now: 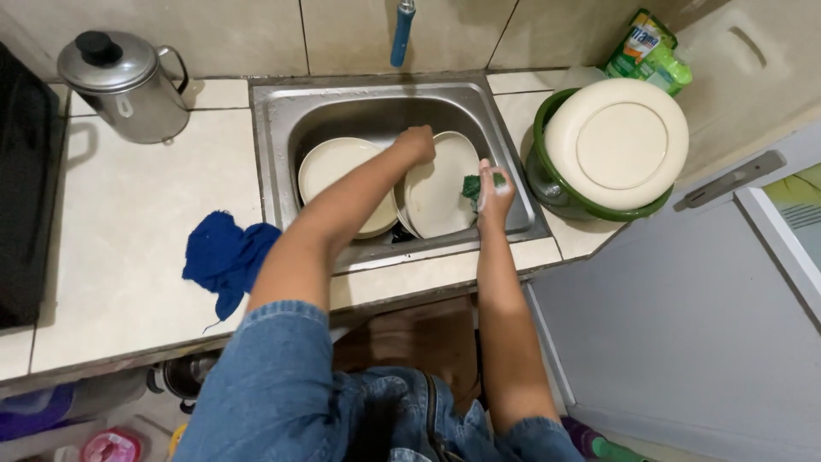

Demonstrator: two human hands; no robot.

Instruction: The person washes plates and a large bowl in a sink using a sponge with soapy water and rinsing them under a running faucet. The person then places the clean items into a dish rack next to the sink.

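Inside the steel sink (282,111), a cream plate (440,184) stands tilted on its edge, leaning toward a second cream plate (338,167) that lies just beside it on the left. Left hand (416,142) is closed over the upper rim of the tilted plate and steadies it. Right hand (494,192) is clenched around a green scouring sponge (472,186), which touches the plate's right edge; white foam shows on the fingers.

Handling judgement: the plate appears rigid and breakable, of moderate weight, and likely slippery when wet and soapy. The rim is the best place to take hold, thumb on one face and fingers on the other. The sponge is soft and compresses readily.

Surroundings: a blue tap (402,32) hangs above the sink. On the tiled table (128,239) to the left lie a crumpled blue cloth (224,257) and a metal kettle (124,85). To the right, a green basin (547,150) carries an upturned cream plate (617,144), with a green refill pouch (648,50) behind it
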